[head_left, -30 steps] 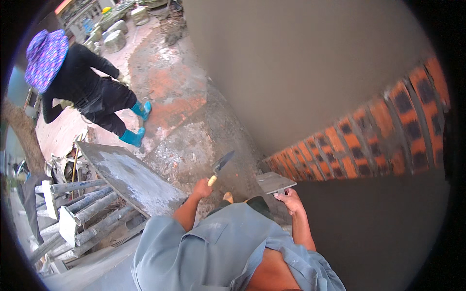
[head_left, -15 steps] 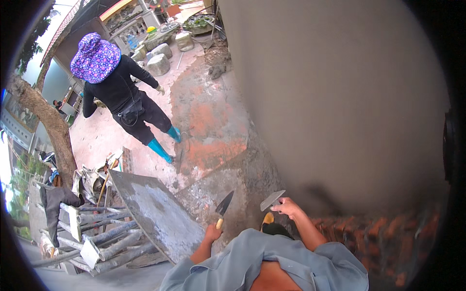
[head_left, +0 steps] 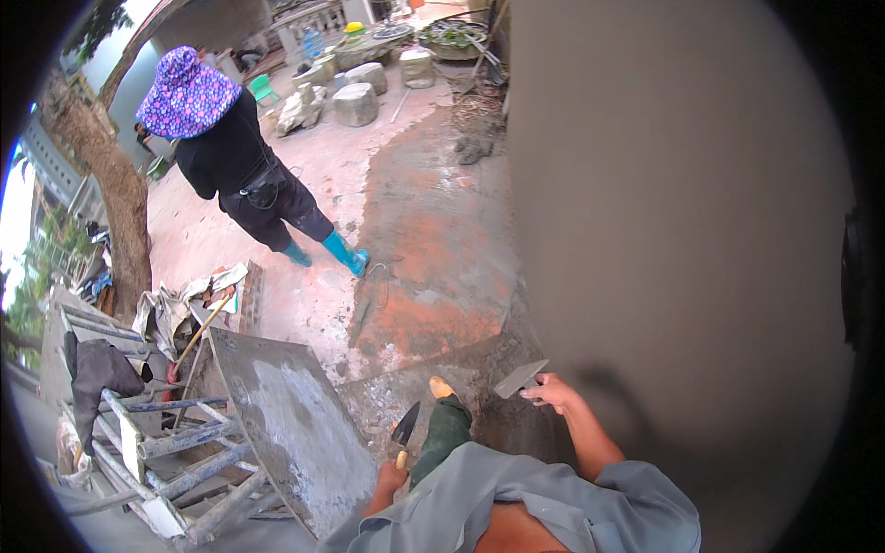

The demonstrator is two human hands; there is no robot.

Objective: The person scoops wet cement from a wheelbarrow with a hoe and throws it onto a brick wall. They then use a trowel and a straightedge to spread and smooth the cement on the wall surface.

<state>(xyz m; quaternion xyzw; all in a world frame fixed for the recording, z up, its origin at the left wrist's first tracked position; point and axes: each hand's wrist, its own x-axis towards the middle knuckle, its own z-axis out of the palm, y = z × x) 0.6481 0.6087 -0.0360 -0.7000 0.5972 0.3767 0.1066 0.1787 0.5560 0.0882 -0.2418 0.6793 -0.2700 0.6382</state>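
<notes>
Low in the view, my left hand grips the wooden handle of a pointed trowel, its dark blade angled up and away from me. My right hand is closed around a flat plastering trowel, with its grey rectangular plate out to the left. That trowel is close to the smooth grey plastered wall but apart from it. Both trowel blades look bare of any large load. One of my feet, in a tan shoe, is stepped forward between the two tools.
A large cement-smeared board leans at my left, beside a metal scaffold frame. Ahead stands a person in a purple flowered hat and teal boots. Stone stools and a tree trunk are farther off.
My view has shifted and my foot has come forward. The person ahead has taken a step. Both trowels remain in my hands, the left one slightly lower.
</notes>
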